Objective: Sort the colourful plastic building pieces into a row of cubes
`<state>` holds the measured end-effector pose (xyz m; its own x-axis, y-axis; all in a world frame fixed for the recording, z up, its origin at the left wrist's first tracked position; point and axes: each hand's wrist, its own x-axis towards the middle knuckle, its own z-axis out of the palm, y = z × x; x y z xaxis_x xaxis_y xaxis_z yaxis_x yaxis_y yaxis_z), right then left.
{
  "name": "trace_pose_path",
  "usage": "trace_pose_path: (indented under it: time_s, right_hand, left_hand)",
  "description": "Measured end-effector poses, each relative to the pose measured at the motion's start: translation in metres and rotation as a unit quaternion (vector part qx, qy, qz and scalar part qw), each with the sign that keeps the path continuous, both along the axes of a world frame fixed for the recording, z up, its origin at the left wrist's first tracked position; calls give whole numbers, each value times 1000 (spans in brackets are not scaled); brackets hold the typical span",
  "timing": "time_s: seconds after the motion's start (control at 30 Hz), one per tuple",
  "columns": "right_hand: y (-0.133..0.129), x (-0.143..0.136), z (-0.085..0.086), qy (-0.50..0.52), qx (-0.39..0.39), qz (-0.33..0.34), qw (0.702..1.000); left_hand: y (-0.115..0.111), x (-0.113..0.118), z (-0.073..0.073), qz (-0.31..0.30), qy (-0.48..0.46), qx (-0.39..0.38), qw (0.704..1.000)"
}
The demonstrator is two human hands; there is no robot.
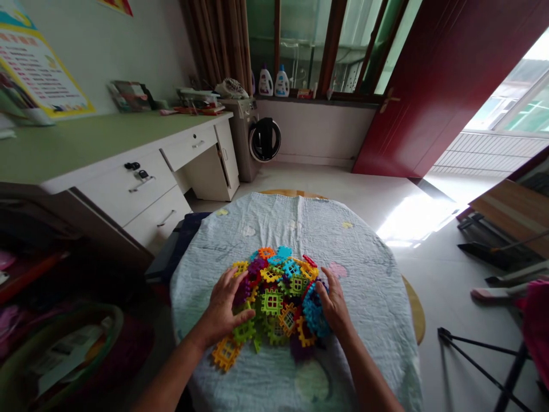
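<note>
A heap of colourful plastic interlocking building pieces (271, 301) lies on a round table with a pale blue cloth (360, 263). Most are square, toothed frames with window-like grids, in green, yellow, orange, blue, red and purple. At the heap's left side rests my left hand (227, 306), fingers spread, thumb over a green piece (244, 332). My right hand (334, 300) is against the right side, thumb and fingers apart, touching blue pieces (315, 315). An orange-yellow piece (226, 353) sits at the near left of the heap, below my left hand. Neither hand grips a piece.
Left stands a white desk with a green top (107, 134); beyond it is a washing machine (246, 137) with its door open. Detergent bottles (266, 83) line the windowsill. A red door (424, 86) is at right, black stand legs (476, 346) at lower right, a basket (114, 332) at lower left.
</note>
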<state>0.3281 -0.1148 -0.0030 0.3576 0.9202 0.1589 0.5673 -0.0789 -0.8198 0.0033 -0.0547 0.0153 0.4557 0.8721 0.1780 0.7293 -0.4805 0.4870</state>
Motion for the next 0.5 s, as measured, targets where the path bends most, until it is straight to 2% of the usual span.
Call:
trace_pose_path:
  time_s: [0.13, 0.23, 0.4, 0.5]
  right_hand:
    - [17, 19, 1, 4, -9, -19, 1000]
    - [33, 19, 7, 9, -19, 1, 1000]
    - [41, 3, 24, 45, -30, 164, 985]
    - [41, 3, 33, 53, -42, 192, 979]
  left_hand:
    - [-43, -29, -8, -38, 37, 12, 999]
    - [-63, -30, -14, -54, 61, 17, 997]
    - [-63, -4, -15, -27, 48, 61, 997]
    - [-54, 10, -13, -23, 33, 88, 995]
